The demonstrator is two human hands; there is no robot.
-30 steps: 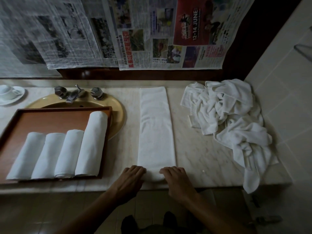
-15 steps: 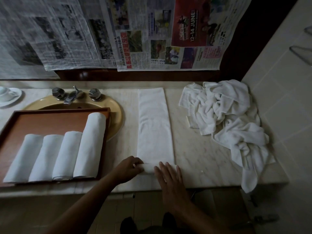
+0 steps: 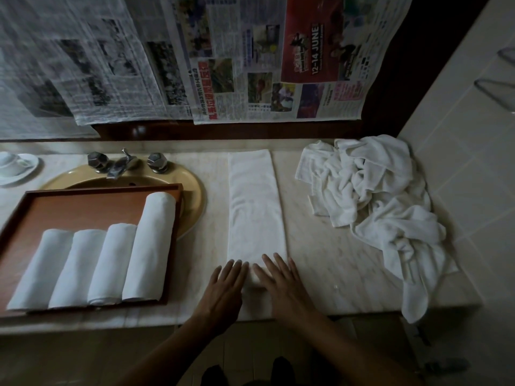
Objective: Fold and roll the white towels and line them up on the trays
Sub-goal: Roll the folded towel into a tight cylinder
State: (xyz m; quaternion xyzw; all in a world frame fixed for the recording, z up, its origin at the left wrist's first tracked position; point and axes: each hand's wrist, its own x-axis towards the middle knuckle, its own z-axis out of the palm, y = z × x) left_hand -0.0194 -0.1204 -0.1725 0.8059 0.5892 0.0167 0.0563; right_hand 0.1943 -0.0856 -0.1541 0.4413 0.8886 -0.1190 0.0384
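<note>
You have newspaper sheets (image 3: pixel 250 59) hanging over the dark wall behind the marble counter (image 3: pixel 334 260). A yellow sink (image 3: pixel 193 188) with a metal faucet (image 3: pixel 122 164) sits at your left. At the far left edge stands what looks like a cup on a saucer (image 3: pixel 16 165).

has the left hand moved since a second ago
Yes. The left hand has slid forward from the marble counter's front edge toward the wall, now flat on the folded white towel.

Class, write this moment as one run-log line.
stage: folded towel, near end rolled | left hand: flat on roll | right hand: flat on roll | tray: four rolled towels | pile: unfolded
</note>
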